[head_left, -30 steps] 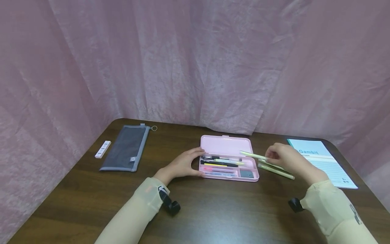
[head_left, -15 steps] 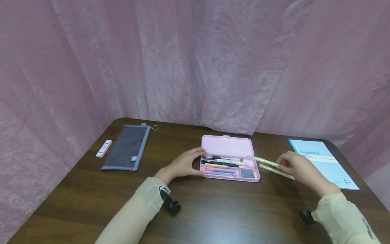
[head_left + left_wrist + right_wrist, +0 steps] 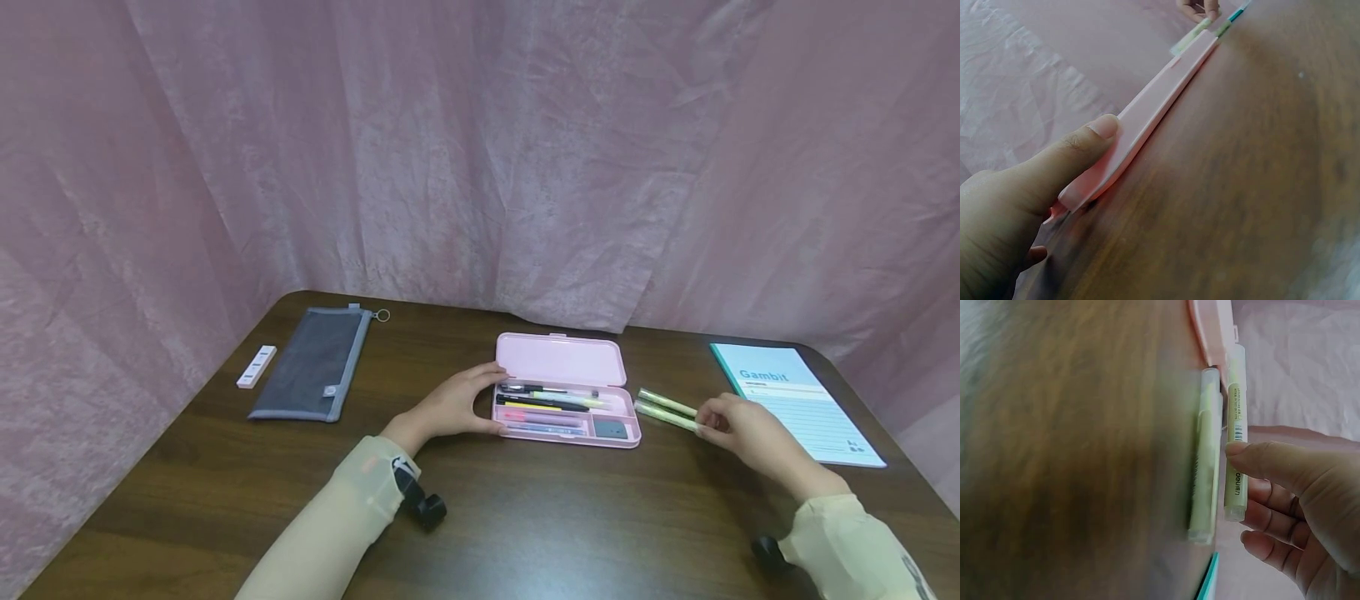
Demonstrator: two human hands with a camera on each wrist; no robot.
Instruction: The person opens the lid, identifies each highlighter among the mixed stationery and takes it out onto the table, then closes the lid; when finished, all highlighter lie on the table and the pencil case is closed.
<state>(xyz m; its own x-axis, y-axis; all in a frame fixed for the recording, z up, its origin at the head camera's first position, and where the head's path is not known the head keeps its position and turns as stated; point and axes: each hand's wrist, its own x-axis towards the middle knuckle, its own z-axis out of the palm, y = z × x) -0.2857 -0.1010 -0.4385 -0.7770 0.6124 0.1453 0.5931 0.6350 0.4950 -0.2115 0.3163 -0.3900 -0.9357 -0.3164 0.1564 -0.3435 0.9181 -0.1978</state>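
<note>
My left hand (image 3: 453, 404) holds the left end of an open pink pencil case (image 3: 558, 358), thumb at its near corner and fingers farther back. In the left wrist view the thumb presses on the case's pink side wall (image 3: 1141, 112). Pens and a grey eraser (image 3: 610, 428) lie inside the case. Right of it, my right hand (image 3: 750, 429) pinches a pale green highlighter (image 3: 1235, 425) between thumb and fingers. A second green highlighter (image 3: 1202, 475) lies on the table alongside, just under the held one. Both point toward the case's right end.
A notepad marked "Gambit" (image 3: 795, 408) lies at the right, beyond the right hand. On the left are a grey mesh zip pouch (image 3: 307, 358) and a small white strip-shaped item (image 3: 256, 367). A pink curtain (image 3: 480, 167) hangs behind the brown table (image 3: 525, 517).
My right hand has moved right and toward me, drawing its highlighter away from over the case to beside the other highlighter. The left hand keeps its hold on the case.
</note>
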